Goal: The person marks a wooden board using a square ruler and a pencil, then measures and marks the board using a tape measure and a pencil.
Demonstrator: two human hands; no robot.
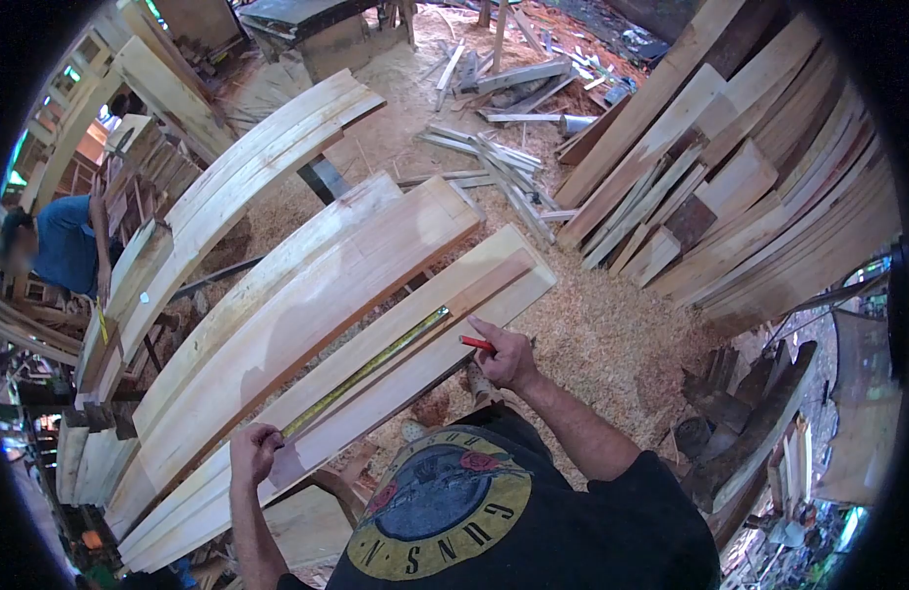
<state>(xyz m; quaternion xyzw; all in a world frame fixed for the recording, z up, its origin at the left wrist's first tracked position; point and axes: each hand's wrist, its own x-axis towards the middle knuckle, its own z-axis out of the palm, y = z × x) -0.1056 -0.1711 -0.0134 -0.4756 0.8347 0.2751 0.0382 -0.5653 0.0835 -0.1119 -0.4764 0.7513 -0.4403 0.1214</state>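
Note:
A yellow tape measure (366, 374) lies stretched along a long pale board (400, 366). My left hand (255, 452) is closed at the tape's lower left end, its fingers pinched on it. Over the board's near edge, close to the tape's upper right end, my right hand (506, 356) holds a red pencil (477, 343), its tip toward the board. A narrow reddish-brown strip of wood (489, 281) lies on the board beside the tape's upper end.
Wide planks (317, 285) and a curved beam (248, 157) lie beyond the board. A person in a blue shirt (66, 241) bends at the left. Boards (750, 187) lean at the right. Sawdust and scrap wood (518, 74) cover the ground.

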